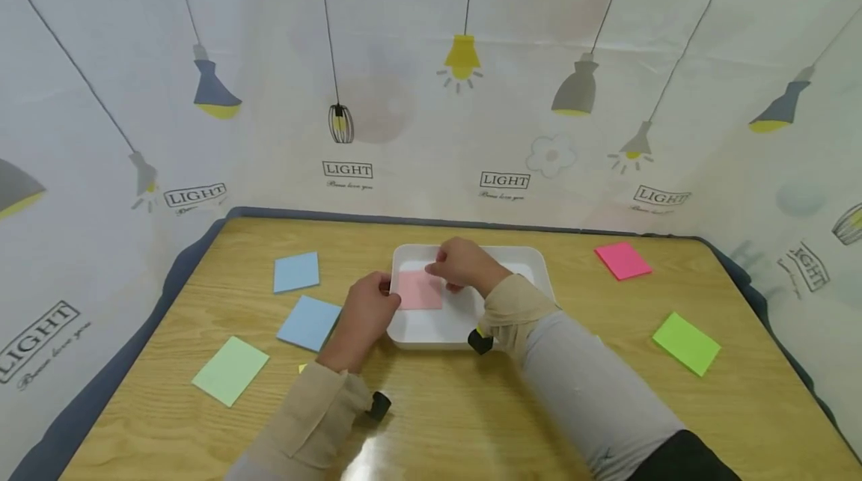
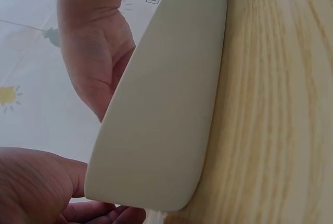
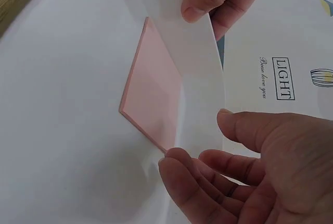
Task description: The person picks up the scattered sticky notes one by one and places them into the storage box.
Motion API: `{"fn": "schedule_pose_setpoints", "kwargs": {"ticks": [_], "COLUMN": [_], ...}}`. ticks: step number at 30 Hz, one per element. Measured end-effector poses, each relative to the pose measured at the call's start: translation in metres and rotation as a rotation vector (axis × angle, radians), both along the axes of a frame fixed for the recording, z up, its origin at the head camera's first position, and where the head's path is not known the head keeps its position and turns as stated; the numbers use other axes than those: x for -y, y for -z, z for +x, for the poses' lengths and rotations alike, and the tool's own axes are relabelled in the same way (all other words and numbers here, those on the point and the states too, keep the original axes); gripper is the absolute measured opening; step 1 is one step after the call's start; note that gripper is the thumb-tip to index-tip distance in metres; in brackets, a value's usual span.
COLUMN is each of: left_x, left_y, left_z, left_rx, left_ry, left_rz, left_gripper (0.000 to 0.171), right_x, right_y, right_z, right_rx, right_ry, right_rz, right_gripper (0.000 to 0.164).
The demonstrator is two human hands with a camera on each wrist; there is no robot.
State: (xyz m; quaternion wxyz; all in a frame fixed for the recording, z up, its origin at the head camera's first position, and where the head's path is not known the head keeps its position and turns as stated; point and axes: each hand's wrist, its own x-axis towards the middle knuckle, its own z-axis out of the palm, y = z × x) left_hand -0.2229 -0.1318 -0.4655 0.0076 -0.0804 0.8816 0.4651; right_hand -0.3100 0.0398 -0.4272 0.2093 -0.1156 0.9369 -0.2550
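On the wood-grain table point(image 1: 438, 406), the white rectangular tray point(image 1: 431, 328) is sitting as the piece most likely to shift: a sideways pull from the left hand point(image 1: 368, 309), which is pinching the left rim with its thumb inside and fingers outside, could slide it. The right hand point(image 1: 469, 265) is reaching into the tray with its fingers loosely bent and its thumb apart from them, its fingertips apparently touching a corner of the pink sticky-note pad point(image 1: 417, 292). That pad is lying at the tray's left end, so a careless push could skew it or ride it up the wall. The left wrist is also coming close to the nearer blue sticky-note pad point(image 1: 309, 323), and a swing of that arm could nudge it. As for what is hard to see, the right sleeve point(image 1: 579, 369) is covering part of the tray's right end, the tray wall is hiding much of the left hand in the left wrist view, and whether the pink pad is touching the wall remains unclear. Beside the left cuff, only a yellow sliver point(image 1: 302, 368) is showing, too little to identify.
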Motion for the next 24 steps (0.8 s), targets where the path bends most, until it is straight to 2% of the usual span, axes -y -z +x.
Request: {"fn": "schedule_pose_setpoints", "kwargs": {"ticks": [7,16,24], "left_x": [0.001,0.002,0.002], "left_y": [-0.001,0.001,0.003], "left_z": [0.004,0.003,0.004], "left_rx": [-0.013,-0.021,-0.025], "left_ry": [0.014,0.024,0.031], "left_rz": [0.005,0.004,0.025], "left_gripper": [0.034,0.033,0.033], "right_x": [-0.022,-0.068,-0.116], "right_y": [-0.013,-0.027,-0.037], "right_z": [0.004,0.013,0.023], "right_rx": [-0.03,-0.088,-0.209], "right_ry": [-0.021,-0.034,-0.04], "right_rz": [-0.015,-0.038,-0.089], "right_gripper": [0.031,0.033,0.03]}}
